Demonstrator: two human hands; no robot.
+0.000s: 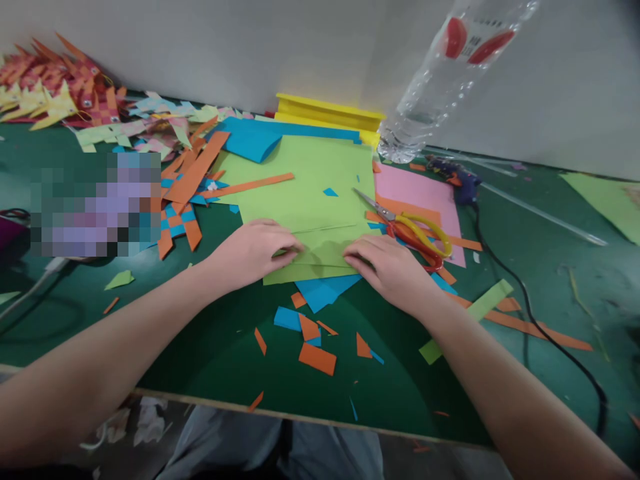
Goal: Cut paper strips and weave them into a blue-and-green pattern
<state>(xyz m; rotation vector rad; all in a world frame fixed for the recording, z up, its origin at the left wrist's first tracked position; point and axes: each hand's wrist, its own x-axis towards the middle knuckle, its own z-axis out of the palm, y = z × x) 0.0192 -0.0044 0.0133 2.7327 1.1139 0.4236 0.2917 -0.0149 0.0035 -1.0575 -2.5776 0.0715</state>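
Observation:
A light green folded paper [323, 248] lies between my hands at the middle of the table. My left hand [263, 252] pinches its left end, thumb against fingers. At the right end, my right hand [383, 265] has thumb and fingertips closed on the same paper. Beneath and behind it spreads a larger light green sheet [305, 157]; where one layer ends and another begins is hard to tell. Scissors [415, 230] with yellow and red handles rest just beyond my right hand, blades pointing left. A blue paper piece [325, 292] pokes out below the green paper.
Orange and blue scraps [317, 359] litter the front of the green table [210, 360]. Woven strips [183, 220] and a phone-like blurred object [100, 207] are left. A plastic bottle [425, 100], glue gun [457, 180] and black cord [520, 283] are right. Paper fish [55, 87] sit back left.

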